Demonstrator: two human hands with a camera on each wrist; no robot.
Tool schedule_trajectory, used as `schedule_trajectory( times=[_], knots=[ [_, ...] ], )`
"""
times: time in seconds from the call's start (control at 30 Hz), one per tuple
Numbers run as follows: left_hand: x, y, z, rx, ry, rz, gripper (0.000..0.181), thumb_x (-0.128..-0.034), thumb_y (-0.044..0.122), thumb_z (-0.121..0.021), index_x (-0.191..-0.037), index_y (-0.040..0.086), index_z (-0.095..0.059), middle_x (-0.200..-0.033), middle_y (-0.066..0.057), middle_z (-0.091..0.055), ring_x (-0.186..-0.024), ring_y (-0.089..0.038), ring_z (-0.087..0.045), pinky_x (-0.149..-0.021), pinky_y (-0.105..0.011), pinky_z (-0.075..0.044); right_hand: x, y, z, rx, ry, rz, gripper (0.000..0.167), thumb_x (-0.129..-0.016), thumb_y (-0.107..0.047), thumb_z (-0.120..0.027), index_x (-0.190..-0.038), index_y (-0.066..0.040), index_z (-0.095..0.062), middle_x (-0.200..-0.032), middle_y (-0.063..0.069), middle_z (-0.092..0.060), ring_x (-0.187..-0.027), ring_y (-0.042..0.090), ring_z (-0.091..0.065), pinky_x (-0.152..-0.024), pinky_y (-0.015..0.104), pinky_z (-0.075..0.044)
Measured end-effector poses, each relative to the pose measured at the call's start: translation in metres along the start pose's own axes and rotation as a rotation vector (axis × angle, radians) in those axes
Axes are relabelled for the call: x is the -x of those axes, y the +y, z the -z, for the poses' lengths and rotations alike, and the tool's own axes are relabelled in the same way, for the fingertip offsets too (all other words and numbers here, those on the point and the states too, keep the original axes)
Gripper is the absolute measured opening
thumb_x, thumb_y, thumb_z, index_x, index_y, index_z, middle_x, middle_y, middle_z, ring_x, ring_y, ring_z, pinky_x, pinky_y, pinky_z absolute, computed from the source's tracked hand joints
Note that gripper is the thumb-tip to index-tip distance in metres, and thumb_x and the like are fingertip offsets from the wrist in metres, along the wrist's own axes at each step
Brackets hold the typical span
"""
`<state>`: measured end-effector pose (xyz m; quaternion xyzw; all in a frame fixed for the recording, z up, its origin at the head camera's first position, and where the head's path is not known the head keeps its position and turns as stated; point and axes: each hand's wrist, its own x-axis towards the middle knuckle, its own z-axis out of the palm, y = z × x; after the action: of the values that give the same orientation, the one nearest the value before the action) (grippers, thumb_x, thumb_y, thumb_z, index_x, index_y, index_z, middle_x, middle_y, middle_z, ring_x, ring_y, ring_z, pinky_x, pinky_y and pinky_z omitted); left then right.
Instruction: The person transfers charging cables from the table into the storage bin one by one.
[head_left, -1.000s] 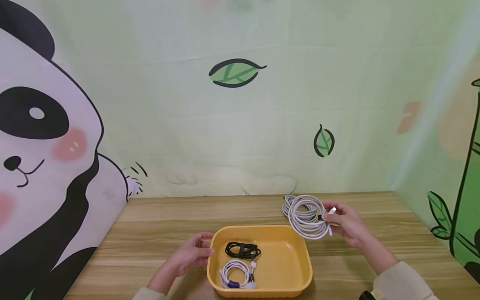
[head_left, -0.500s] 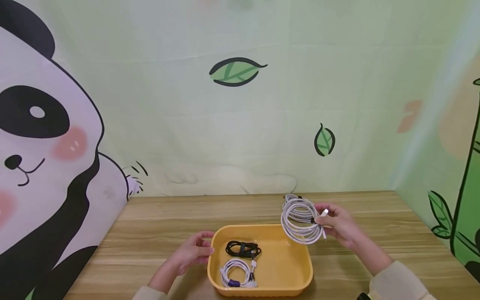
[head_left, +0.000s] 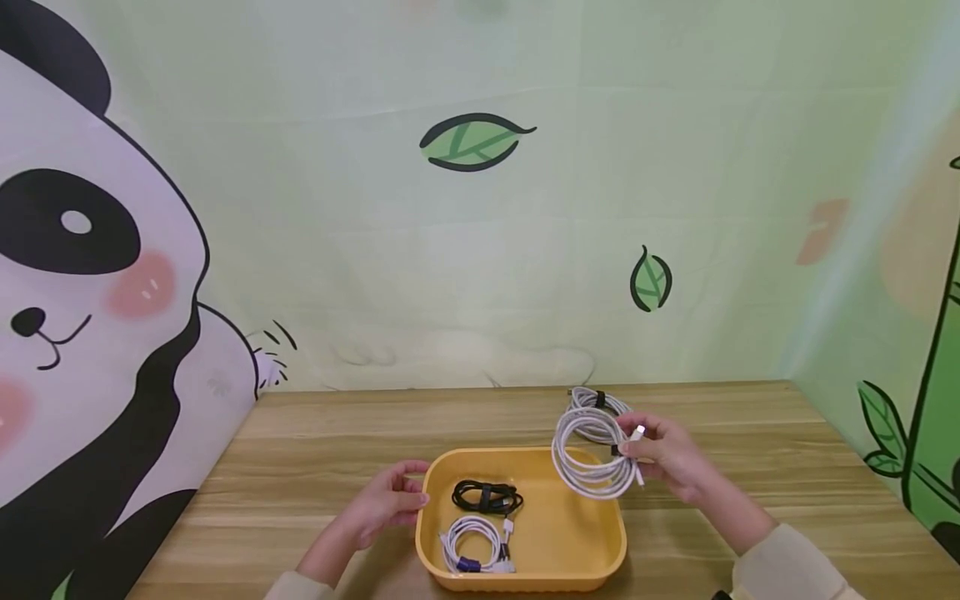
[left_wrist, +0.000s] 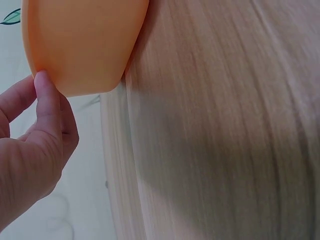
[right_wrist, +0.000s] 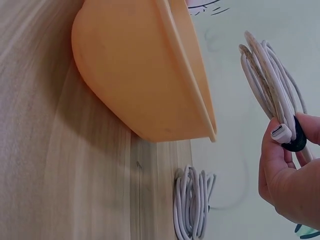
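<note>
In the head view, my right hand (head_left: 663, 457) grips a coiled white cable (head_left: 588, 467) above the back right corner of a yellow plastic bin (head_left: 555, 577). The right wrist view shows the coil's black strap (right_wrist: 296, 137) and white USB-C plug (right_wrist: 281, 133) at my fingers. My left hand (head_left: 384, 504) pinches the bin's left rim, thumb at the rim and a finger (left_wrist: 47, 100) against the outer wall. Inside the bin, at left, lie a coiled black cable (head_left: 487, 497) and, nearer, a coiled white cable with a blue-purple connector (head_left: 469, 566).
Behind the held coil, another grey-white cable coil (head_left: 600, 402) with a black strap lies on the wooden table (head_left: 337, 425). A pale green printed backdrop (head_left: 360, 208) with a panda and leaves stands along the table's back edge.
My right hand has moved left and slightly nearer with the coiled white cable, bringing it over the bin's corner and uncovering more of the coil behind. My left hand stays at the rim.
</note>
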<state>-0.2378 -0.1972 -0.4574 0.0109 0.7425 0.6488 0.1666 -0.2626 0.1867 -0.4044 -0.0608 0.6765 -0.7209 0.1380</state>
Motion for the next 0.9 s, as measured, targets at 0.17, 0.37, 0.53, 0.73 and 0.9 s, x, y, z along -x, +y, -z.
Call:
schedule_trajectory(
  times=[0.17,0.37,0.53,0.73,0.9],
  knots=[
    [-0.001,-0.001,0.000,0.000,-0.001,-0.005,0.051,-0.0800,-0.002,-0.056,-0.127,-0.003,-0.036,-0.086,-0.003,-0.046,-0.073,-0.012,-0.049,-0.063,-0.024,-0.048,0.000,0.001,-0.003,0.007,-0.016,-0.008,0.028,-0.075,0.003,-0.059,-0.094,-0.018,-0.059,-0.084,0.001,-0.046,-0.070,0.009,-0.053,-0.060,0.024,-0.051],
    [-0.001,-0.001,0.000,0.001,0.001,-0.005,0.051,-0.0803,-0.002,-0.056,-0.127,-0.004,-0.036,-0.086,-0.004,-0.046,-0.073,-0.013,-0.049,-0.062,-0.025,-0.048,-0.001,0.004,-0.006,0.016,-0.060,-0.002,0.029,-0.076,0.004,-0.058,-0.096,-0.017,-0.059,-0.084,0.001,-0.045,-0.071,0.009,-0.051,-0.061,0.024,-0.050],
    [0.000,0.001,-0.001,0.001,-0.001,-0.005,0.051,-0.0803,-0.002,-0.056,-0.127,-0.004,-0.036,-0.086,-0.004,-0.045,-0.073,-0.013,-0.049,-0.062,-0.025,-0.048,-0.002,0.007,-0.009,0.024,-0.097,0.000,0.028,-0.076,0.002,-0.058,-0.096,-0.016,-0.059,-0.085,0.001,-0.044,-0.072,0.009,-0.051,-0.062,0.023,-0.050],
    [0.000,0.002,-0.001,-0.002,0.004,-0.003,0.050,-0.0801,-0.003,-0.056,-0.127,-0.003,-0.037,-0.086,-0.004,-0.045,-0.073,-0.013,-0.049,-0.062,-0.025,-0.048,-0.002,0.008,-0.014,0.052,-0.115,-0.022,0.028,-0.075,0.001,-0.058,-0.100,-0.011,-0.056,-0.085,0.001,-0.044,-0.075,0.010,-0.051,-0.066,0.023,-0.050],
    [0.001,0.002,-0.002,-0.008,0.009,-0.003,0.050,-0.0802,-0.002,-0.056,-0.127,-0.003,-0.037,-0.086,-0.004,-0.046,-0.073,-0.012,-0.050,-0.062,-0.024,-0.048,-0.004,0.011,-0.018,0.060,-0.130,-0.032,0.032,-0.074,0.003,-0.058,-0.105,-0.002,-0.053,-0.088,0.001,-0.045,-0.075,0.010,-0.053,-0.066,0.024,-0.050]
  ],
)
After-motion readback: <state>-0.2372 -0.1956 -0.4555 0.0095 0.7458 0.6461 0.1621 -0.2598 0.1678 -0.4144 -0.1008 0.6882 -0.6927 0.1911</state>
